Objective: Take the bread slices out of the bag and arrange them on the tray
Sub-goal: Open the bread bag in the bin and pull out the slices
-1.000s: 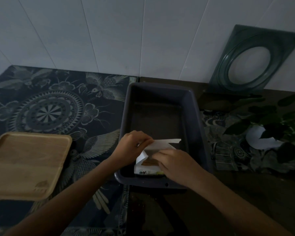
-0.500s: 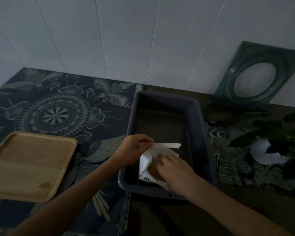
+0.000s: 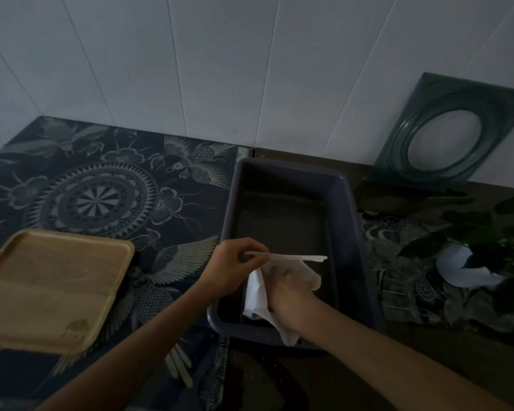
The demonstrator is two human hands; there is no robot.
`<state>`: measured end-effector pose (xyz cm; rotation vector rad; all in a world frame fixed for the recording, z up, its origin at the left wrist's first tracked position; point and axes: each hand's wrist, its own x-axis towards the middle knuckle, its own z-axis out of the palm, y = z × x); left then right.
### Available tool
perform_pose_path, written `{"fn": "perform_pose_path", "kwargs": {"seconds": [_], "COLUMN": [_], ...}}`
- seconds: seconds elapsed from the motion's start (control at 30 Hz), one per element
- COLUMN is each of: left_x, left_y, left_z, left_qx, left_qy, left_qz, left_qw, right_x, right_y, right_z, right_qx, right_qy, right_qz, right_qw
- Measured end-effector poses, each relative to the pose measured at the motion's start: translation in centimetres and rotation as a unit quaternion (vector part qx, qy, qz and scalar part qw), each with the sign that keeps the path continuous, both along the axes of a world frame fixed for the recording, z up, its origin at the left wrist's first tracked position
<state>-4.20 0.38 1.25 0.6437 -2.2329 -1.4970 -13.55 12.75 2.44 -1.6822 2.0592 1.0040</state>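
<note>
White bag (image 3: pixel 257 295) sits in near end of dark bin (image 3: pixel 350 221) at counter's front edge; left hand (image 3: pixel 235 266) pinches its top flap. Right hand (image 3: pixel 288 295) reaches inside bag, grip hidden, cannot tell; wooden tray (image 3: pixel 51 286) lies bare at counter's left edge.

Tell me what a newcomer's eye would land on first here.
First, the two hands at the white bag inside the dark bin, centre frame: the left hand pinches its top edge, the right hand reaches into it. Next, the pale wooden tray at the left on the patterned cloth, with nothing on it.
</note>
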Motion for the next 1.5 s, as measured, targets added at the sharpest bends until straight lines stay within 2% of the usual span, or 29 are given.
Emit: {"fn": "perform_pose_path", "kwargs": {"seconds": [0.1, 0.2, 0.47, 0.57, 0.77, 0.83, 1.07, 1.13, 1.17, 1.23, 1.3, 1.37, 1.5], "left_x": [0.3, 0.6, 0.5, 0.7, 1.0, 0.9, 0.5, 0.5, 0.4, 0.4, 0.3, 0.3, 0.2], "left_y": [-0.3, -0.7, -1.1, -1.4, -1.5, -1.2, -0.6, -0.6, -0.5, -0.5, -0.5, -0.4, -0.5], "left_z": [-0.2, -0.3, -0.2, -0.5, -0.7, -0.8, -1.2, -1.2, -1.1, -1.1, -1.2, -1.4, -1.8], "left_qx": [0.003, -0.002, -0.018, -0.016, -0.015, -0.010, 0.062, 0.079, 0.087, 0.092, 0.093, 0.097, 0.091], "left_qy": [0.001, 0.005, 0.015, 0.017, 0.023, 0.026, 0.043, 0.046, 0.048, 0.054, 0.061, 0.064, 0.060], "left_qz": [-0.006, -0.006, -0.011, 0.006, 0.013, 0.019, 0.049, 0.051, 0.053, 0.051, 0.046, 0.045, 0.048], "left_qw": [1.000, 1.000, 1.000, 1.000, 1.000, 0.999, 0.996, 0.994, 0.994, 0.993, 0.993, 0.992, 0.993], "right_x": [-0.1, -0.5, 0.3, 0.4, 0.0, -0.3, -1.1, -1.0, -1.1, -1.0, -1.2, -1.2, -1.6], "right_y": [-0.3, -0.4, -1.4, -0.5, 0.3, 0.3, 0.2, 0.2, 0.2, 0.0, 0.2, 0.2, 0.3], "right_z": [-0.6, -1.0, -2.0, -2.9, -4.0, -4.6, -5.5, -5.4, -5.2, -5.7, -6.1, -6.2, -5.9], "right_qx": [0.017, -0.052, -0.086, -0.138, -0.156, -0.154, -0.147, -0.121, -0.137, -0.152, -0.125, -0.150, -0.154], "right_qy": [-0.049, -0.107, -0.108, -0.104, -0.131, -0.117, -0.167, -0.152, -0.162, -0.170, -0.163, -0.176, -0.149], "right_qz": [-0.059, -0.099, -0.163, -0.149, -0.152, -0.124, -0.146, -0.116, -0.114, -0.124, -0.104, -0.129, -0.131], "right_qw": [0.997, 0.988, 0.977, 0.974, 0.967, 0.973, 0.964, 0.974, 0.971, 0.966, 0.973, 0.964, 0.968]}}
